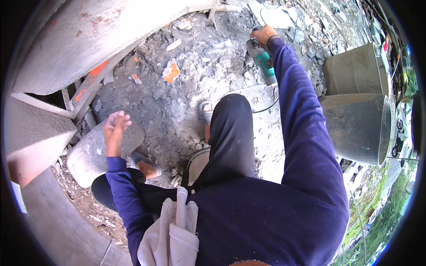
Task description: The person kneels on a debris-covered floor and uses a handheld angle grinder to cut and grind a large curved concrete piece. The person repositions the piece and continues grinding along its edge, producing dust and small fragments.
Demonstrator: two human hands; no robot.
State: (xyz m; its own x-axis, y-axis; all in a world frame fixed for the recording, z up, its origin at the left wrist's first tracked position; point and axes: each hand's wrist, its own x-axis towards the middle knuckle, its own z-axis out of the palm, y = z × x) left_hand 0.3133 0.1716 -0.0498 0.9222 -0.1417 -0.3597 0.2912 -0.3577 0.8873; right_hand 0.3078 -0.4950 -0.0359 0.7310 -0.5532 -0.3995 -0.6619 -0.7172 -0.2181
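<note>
My right hand (265,34) reaches far forward, closed round the head end of a teal and black angle grinder (262,62). The grinder's body points back toward me, and a dark cord (267,107) runs from near its rear end past my knee. Its disc, if any, cannot be made out. My left hand (116,128) hangs in the air above a rounded grey concrete block (91,153), fingers loosely bent and apart, with nothing visible in it.
Rubble and grey dust (168,97) cover the ground, with orange-painted fragments (171,72) among it. A large concrete form (84,40) rises at the upper left. Two big grey pots (355,124) lie at the right. A pale cloth (171,235) hangs at my front.
</note>
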